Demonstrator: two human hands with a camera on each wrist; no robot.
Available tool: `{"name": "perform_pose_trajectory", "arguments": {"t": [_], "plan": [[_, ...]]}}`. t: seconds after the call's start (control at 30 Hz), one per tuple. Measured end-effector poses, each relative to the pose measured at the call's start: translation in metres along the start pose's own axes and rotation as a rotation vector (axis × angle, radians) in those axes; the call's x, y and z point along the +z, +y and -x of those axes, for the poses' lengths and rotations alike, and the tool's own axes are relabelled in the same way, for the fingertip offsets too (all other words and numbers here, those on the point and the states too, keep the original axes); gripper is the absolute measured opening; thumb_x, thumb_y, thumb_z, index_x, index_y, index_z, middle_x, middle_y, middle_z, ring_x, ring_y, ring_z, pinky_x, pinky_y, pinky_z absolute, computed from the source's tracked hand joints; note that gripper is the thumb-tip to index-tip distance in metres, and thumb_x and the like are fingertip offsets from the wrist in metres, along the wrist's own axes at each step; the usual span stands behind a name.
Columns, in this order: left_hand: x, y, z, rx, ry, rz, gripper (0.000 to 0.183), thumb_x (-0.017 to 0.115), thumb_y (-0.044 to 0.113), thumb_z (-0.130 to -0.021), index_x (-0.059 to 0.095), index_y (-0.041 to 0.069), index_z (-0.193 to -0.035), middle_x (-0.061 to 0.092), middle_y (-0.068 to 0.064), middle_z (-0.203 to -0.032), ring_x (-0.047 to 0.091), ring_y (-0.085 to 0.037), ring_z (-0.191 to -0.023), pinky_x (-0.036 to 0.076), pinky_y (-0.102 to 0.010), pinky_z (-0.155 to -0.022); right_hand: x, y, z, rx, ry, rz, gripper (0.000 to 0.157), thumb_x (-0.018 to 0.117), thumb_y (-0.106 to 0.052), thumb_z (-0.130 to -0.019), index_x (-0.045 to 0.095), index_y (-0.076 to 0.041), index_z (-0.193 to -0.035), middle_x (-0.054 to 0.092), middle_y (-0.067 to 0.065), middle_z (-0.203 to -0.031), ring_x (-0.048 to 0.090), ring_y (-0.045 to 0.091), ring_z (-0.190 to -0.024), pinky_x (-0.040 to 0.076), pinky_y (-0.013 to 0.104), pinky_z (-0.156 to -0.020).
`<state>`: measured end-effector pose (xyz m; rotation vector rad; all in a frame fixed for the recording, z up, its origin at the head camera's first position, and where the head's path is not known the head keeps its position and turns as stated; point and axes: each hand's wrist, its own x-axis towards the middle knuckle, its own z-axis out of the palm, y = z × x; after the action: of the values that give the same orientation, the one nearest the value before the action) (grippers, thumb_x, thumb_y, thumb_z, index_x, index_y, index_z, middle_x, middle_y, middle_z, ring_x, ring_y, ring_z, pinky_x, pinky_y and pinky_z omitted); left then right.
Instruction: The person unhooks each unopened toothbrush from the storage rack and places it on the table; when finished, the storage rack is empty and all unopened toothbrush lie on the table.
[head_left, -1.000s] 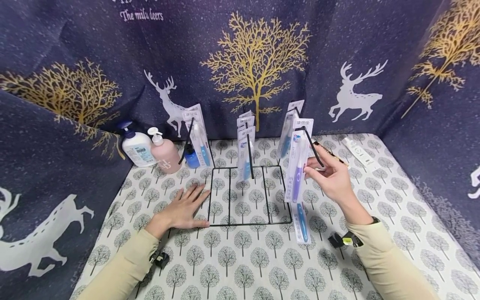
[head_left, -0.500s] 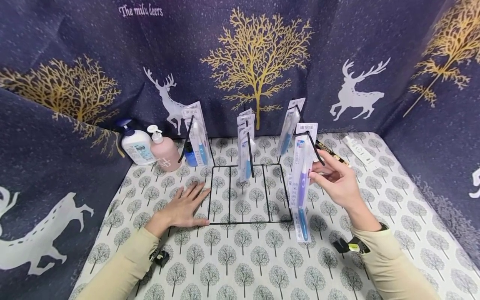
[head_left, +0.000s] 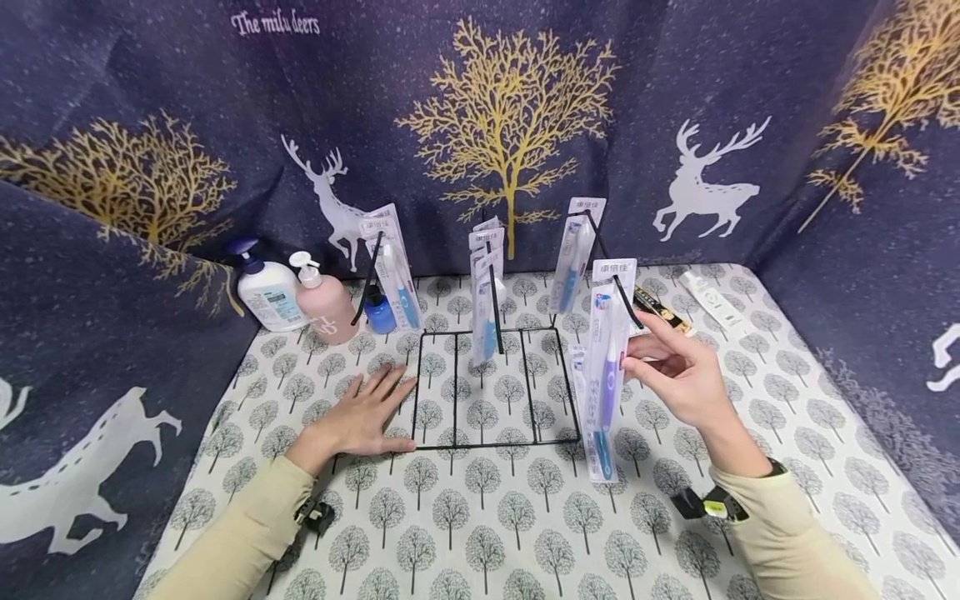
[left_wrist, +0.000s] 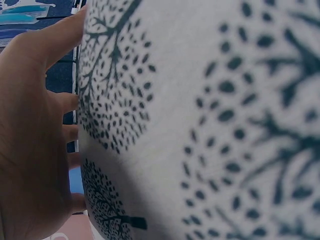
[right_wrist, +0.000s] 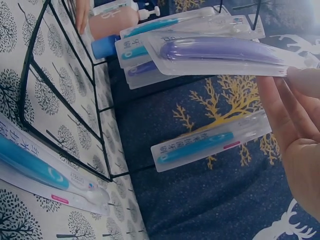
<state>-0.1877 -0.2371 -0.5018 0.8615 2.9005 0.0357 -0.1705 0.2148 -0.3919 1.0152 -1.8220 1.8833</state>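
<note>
My right hand [head_left: 678,379] pinches the edge of a packaged purple toothbrush [head_left: 609,375] between thumb and fingers. The pack is upright, its top at the black right-hand hook [head_left: 628,304]; I cannot tell whether the hook passes through its hole. Below and partly behind it, a packaged blue toothbrush [head_left: 602,458] lies on the table. On the rack's other hooks hang packs at the left [head_left: 403,296], in the middle [head_left: 483,308] and at the back right [head_left: 576,258]. My left hand [head_left: 360,417] rests flat, fingers spread, beside the left edge of the wire rack base [head_left: 495,446].
At the back left stand a white pump bottle [head_left: 272,296], a pink pump bottle [head_left: 326,310] and a small blue bottle [head_left: 380,312]. A black box [head_left: 662,308] and a white tube [head_left: 711,298] lie at the back right. A dark curtain [head_left: 360,75] hangs behind.
My right hand has moved right and slightly toward me with the purple toothbrush, whose pack top sits nearer the hook's outer end. My left hand has stayed in place.
</note>
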Motion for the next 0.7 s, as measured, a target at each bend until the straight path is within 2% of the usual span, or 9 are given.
{"name": "perform_pose_trajectory", "arguments": {"t": [0.4, 0.7], "plan": [[-0.002, 0.003, 0.002, 0.001, -0.001, 0.009, 0.101, 0.041, 0.080, -0.072, 0.012, 0.019, -0.148, 0.003, -0.008, -0.155, 0.010, -0.035, -0.139, 0.013, -0.061, -0.108, -0.001, -0.009, 0.011, -0.032, -0.034, -0.049, 0.067, 0.051, 0.038, -0.062, 0.040, 0.019, -0.125, 0.069, 0.016, -0.093, 0.068, 0.019, -0.074, 0.056, 0.028, -0.058], [0.000, 0.001, 0.000, -0.004, -0.003, 0.014, 0.102, 0.040, 0.081, -0.071, 0.011, 0.020, -0.148, 0.002, -0.007, -0.155, 0.008, -0.034, -0.140, 0.012, -0.061, -0.109, -0.003, -0.019, 0.016, -0.021, -0.037, -0.008, 0.064, 0.055, 0.037, -0.060, 0.043, 0.021, -0.121, 0.069, 0.015, -0.091, 0.068, 0.017, -0.079, 0.056, 0.024, -0.061]]}}
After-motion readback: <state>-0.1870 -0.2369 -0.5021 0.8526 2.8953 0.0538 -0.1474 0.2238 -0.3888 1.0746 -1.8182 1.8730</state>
